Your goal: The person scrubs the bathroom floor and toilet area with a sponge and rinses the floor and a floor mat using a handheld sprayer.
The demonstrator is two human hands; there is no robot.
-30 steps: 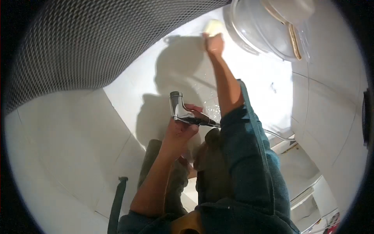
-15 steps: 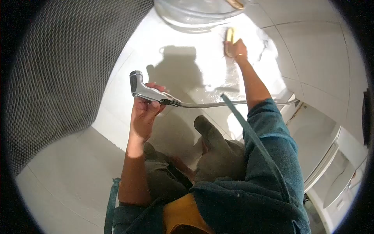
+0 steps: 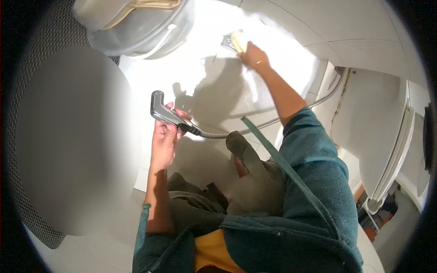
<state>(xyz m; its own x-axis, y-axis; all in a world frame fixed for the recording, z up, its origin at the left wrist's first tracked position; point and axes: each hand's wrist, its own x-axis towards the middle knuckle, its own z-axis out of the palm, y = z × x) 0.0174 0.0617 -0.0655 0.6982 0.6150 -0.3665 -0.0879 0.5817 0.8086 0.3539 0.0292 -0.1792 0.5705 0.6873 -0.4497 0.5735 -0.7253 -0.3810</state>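
A chrome sprayer [image 3: 166,113] lies in the grip of my left hand [image 3: 165,141], its head pointing up and to the left. From its lower end a metal hose [image 3: 268,123] runs right to the wall. Farther forward, my right hand [image 3: 253,56] is closed around a pale yellow brush [image 3: 236,41], which is against the brightly lit floor [image 3: 214,86]. The brush's underside is hard to make out in the glare.
At the upper left stands a grey bucket [image 3: 141,38] with a tan-handled item on it. A large grey round shape [image 3: 68,141] fills the left side. To the right is a white toilet [image 3: 396,154]; my knees are below the hose.
My right hand and the brush have moved left in view. The bucket shows more fully at the upper left, and a grey round shape has appeared at left. The sprayer sits slightly lower.
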